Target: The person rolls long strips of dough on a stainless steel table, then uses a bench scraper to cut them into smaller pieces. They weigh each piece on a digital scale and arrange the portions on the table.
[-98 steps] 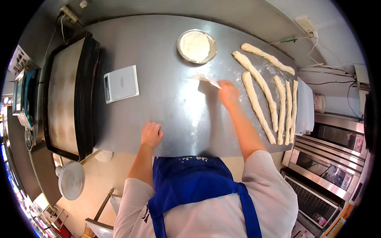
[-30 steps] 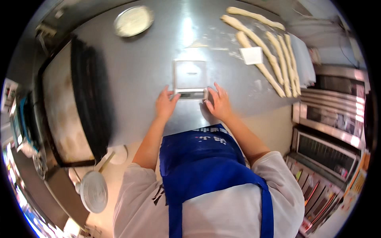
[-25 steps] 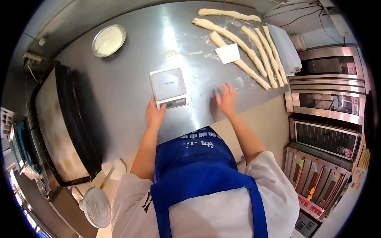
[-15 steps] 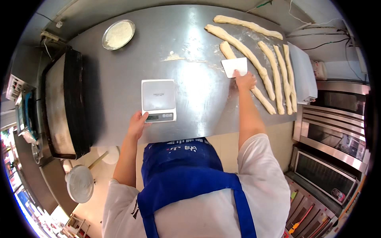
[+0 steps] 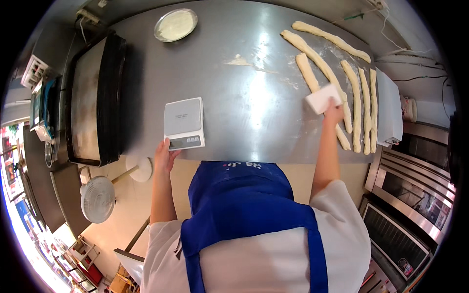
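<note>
My left hand (image 5: 166,155) grips the near left corner of a white kitchen scale (image 5: 182,116), thumb beside its display. The scale's flat plate holds nothing. A white dough scraper (image 5: 320,100), slightly blurred, is pinched in my right hand (image 5: 334,114). It lies across the middle of a short dough strip (image 5: 306,71), hiding part of it; whether its edge cuts in, I cannot tell. That strip's lower end (image 5: 343,138) shows past my right wrist. Beside it runs a longer dough strip (image 5: 312,56), with more floured strips (image 5: 351,93) to the right.
At the far left of the steel table (image 5: 220,39) stands a round metal bowl of flour (image 5: 176,25). Loose flour (image 5: 238,60) dusts the middle. A large black-rimmed tray (image 5: 88,105) fills the left end. A pale box (image 5: 389,110) borders the right end, with steel ovens (image 5: 410,180) beyond.
The scale has slid left and nearer the table's front edge with my left hand. My right hand has brought the scraper nearer me along the short strip. The whole view has shifted.
</note>
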Action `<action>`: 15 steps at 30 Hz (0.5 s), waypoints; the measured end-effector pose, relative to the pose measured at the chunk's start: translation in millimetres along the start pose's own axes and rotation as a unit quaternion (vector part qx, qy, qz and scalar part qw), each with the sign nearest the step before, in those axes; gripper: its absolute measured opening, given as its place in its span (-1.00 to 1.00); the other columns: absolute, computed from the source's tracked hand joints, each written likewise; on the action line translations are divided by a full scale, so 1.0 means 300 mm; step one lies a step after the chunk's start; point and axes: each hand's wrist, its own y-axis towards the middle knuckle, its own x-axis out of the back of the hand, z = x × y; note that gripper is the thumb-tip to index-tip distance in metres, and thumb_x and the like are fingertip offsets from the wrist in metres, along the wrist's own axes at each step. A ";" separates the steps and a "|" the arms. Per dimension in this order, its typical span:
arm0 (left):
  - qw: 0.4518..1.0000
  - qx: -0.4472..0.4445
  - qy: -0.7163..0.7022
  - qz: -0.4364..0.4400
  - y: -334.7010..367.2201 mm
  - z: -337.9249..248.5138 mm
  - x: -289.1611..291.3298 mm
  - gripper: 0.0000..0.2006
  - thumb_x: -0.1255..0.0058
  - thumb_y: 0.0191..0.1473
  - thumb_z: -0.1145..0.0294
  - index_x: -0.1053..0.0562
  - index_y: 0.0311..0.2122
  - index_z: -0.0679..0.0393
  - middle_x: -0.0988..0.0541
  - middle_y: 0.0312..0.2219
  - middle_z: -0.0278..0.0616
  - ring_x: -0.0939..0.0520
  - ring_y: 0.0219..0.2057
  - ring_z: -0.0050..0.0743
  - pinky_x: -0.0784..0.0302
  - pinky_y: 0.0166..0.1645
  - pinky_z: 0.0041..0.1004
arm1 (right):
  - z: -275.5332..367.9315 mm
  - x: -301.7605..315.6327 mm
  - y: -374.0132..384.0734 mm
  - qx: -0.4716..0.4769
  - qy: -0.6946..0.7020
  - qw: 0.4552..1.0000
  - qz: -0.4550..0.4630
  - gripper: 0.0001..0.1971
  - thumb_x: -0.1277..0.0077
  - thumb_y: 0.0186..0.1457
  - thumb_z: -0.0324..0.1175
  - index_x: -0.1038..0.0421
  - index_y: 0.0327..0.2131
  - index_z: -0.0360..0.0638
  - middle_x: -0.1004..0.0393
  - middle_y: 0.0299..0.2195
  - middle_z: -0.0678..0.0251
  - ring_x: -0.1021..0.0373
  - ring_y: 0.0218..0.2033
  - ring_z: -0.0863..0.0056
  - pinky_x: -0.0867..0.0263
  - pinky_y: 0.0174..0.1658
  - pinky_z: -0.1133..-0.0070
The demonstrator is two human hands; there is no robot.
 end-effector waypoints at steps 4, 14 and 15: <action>1.000 -0.013 -0.002 -0.020 0.073 -0.053 0.084 -0.66 0.12 0.35 0.15 -0.38 0.03 0.20 -0.56 -0.15 -0.16 -0.64 -0.23 -0.37 -0.66 -0.25 -0.43 | 0.307 -0.152 -0.692 0.438 -0.442 0.590 0.514 -0.79 0.10 0.10 -0.36 -0.47 -0.50 -0.22 -0.51 -0.50 0.09 -0.50 -0.37 0.09 -0.46 -0.26 0.28; 0.988 -0.093 0.122 -0.027 0.119 0.029 0.093 -0.67 0.03 0.30 0.30 -0.39 0.12 0.16 -0.58 -0.16 -0.29 -0.60 -0.20 -0.57 -0.65 -0.25 -0.53 | 0.078 -0.570 -0.881 0.524 -0.413 0.571 0.478 -0.77 0.08 0.10 -0.42 -0.49 -0.18 -0.19 -0.54 -0.22 0.14 -0.53 -0.17 0.30 -0.48 -0.26 0.40; 0.993 -0.070 0.095 -0.013 0.112 0.028 0.098 -0.61 0.01 0.29 0.31 -0.38 0.17 0.20 -0.57 -0.10 -0.22 -0.60 -0.15 -0.51 -0.63 -0.21 -0.48 | 0.227 -0.680 -0.859 0.397 -0.545 0.576 0.463 -0.78 0.09 0.14 -0.40 -0.51 -0.18 -0.14 -0.54 -0.17 0.16 -0.53 -0.19 0.21 -0.47 -0.23 0.32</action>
